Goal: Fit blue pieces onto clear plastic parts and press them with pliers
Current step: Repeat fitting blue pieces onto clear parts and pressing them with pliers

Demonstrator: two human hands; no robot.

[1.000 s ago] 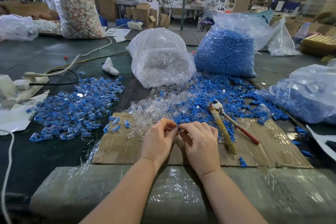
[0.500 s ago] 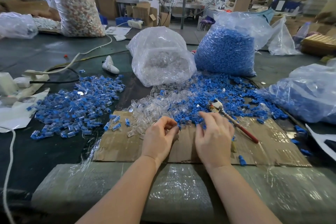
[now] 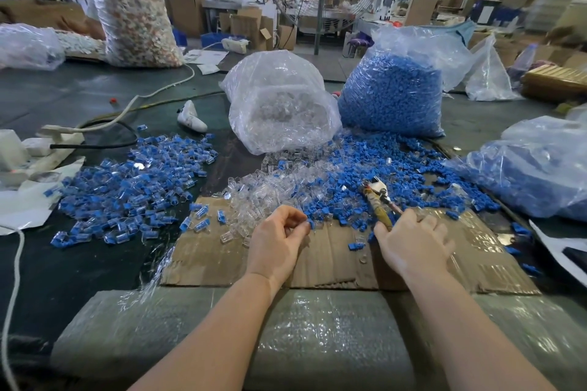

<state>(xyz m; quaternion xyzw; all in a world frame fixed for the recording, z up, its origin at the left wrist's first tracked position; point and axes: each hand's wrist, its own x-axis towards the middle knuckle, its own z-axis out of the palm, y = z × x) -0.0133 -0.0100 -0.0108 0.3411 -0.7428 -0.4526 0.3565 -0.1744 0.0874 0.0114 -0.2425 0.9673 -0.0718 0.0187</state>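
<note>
Blue pieces (image 3: 359, 168) are scattered beyond the left hand (image 3: 275, 240); colourless clear parts (image 3: 254, 197) are heaped just past it. Pliers (image 3: 378, 200) with yellowish and red handles are met by the right hand (image 3: 413, 243). Brown cardboard (image 3: 333, 260) is spread beneath both.

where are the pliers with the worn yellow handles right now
In the head view the pliers with worn yellow handles lie right of centre at the brown cardboard sheet's far edge, jaws among loose blue pieces, handles under the right hand.
</note>
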